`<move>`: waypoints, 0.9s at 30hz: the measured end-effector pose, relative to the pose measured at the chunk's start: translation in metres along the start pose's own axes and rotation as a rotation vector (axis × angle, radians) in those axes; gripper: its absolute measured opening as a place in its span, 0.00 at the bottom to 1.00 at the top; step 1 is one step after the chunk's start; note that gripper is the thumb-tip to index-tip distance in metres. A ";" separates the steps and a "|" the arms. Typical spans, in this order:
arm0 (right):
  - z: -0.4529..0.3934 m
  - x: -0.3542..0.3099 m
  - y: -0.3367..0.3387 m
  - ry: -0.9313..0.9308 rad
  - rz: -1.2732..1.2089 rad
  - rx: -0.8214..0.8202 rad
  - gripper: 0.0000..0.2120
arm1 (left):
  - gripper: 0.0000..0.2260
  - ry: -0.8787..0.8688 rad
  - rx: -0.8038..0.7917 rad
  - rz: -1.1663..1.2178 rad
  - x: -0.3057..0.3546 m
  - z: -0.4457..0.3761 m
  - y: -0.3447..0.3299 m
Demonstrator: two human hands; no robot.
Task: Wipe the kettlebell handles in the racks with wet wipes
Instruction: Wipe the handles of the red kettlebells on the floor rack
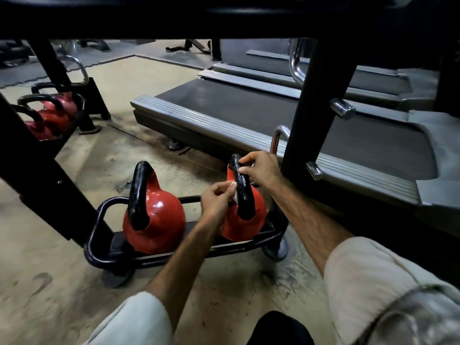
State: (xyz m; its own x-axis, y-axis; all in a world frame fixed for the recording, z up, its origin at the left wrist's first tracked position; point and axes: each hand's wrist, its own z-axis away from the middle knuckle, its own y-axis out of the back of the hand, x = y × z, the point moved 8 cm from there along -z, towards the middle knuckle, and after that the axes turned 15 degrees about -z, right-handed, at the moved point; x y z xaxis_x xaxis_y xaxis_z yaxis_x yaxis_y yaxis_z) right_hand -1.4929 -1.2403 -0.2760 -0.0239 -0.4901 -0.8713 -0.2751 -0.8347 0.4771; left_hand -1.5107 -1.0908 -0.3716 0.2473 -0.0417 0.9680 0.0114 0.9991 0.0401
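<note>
Two red kettlebells with black handles stand on a low black rack [99, 235]. The left kettlebell [154, 220] is untouched. On the right kettlebell [242, 220], my left hand [216, 200] pinches a white wet wipe [234, 192] against the left side of the black handle [242, 188]. My right hand [258, 170] grips the top of that same handle, fingers curled over it. Most of the wipe is hidden behind my left fingers.
A black rack post [313, 115] rises just right of my right hand, with chrome pegs on it. Treadmill decks [249, 113] lie behind. A second rack with several red kettlebells [53, 115] sits at far left. A dark shelf [224, 16] overhangs the top of the view.
</note>
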 end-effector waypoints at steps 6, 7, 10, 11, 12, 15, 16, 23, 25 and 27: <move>0.016 -0.005 0.002 0.032 -0.056 -0.013 0.08 | 0.03 -0.026 0.033 0.035 0.028 0.011 0.027; 0.019 -0.008 0.001 0.042 -0.063 -0.040 0.09 | 0.05 -0.041 0.035 0.017 0.035 0.010 0.030; 0.035 -0.024 -0.006 0.092 -0.117 -0.135 0.12 | 0.11 -0.061 0.033 -0.068 0.052 0.005 0.037; 0.039 -0.029 -0.009 0.081 -0.136 -0.175 0.13 | 0.11 -0.051 0.023 -0.085 0.058 0.002 0.038; 0.044 -0.031 -0.013 0.053 -0.162 -0.212 0.13 | 0.11 -0.033 0.007 -0.093 0.063 0.000 0.038; 0.053 -0.044 -0.011 0.008 -0.208 -0.183 0.20 | 0.10 0.003 -0.069 -0.122 0.075 0.001 0.037; 0.056 -0.048 -0.010 0.001 -0.217 -0.155 0.21 | 0.10 0.005 -0.080 -0.141 0.080 0.005 0.040; 0.074 -0.109 0.032 -0.123 -0.235 -0.069 0.12 | 0.17 0.060 -0.183 -0.286 0.158 0.065 0.051; 0.082 -0.138 0.056 -0.109 -0.253 -0.022 0.05 | 0.16 0.068 -0.162 -0.316 0.184 0.087 0.055; 0.091 -0.173 0.085 -0.115 -0.219 0.012 0.03 | 0.11 0.037 -0.126 -0.419 0.213 0.109 0.062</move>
State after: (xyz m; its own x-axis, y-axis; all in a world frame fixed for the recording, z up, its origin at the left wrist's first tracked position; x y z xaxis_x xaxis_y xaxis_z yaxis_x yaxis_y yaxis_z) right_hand -1.5998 -1.2035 -0.0955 -0.0718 -0.2655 -0.9614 -0.2971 -0.9145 0.2747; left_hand -1.5623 -1.0374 -0.1356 0.2308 -0.4457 0.8649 0.2357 0.8881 0.3947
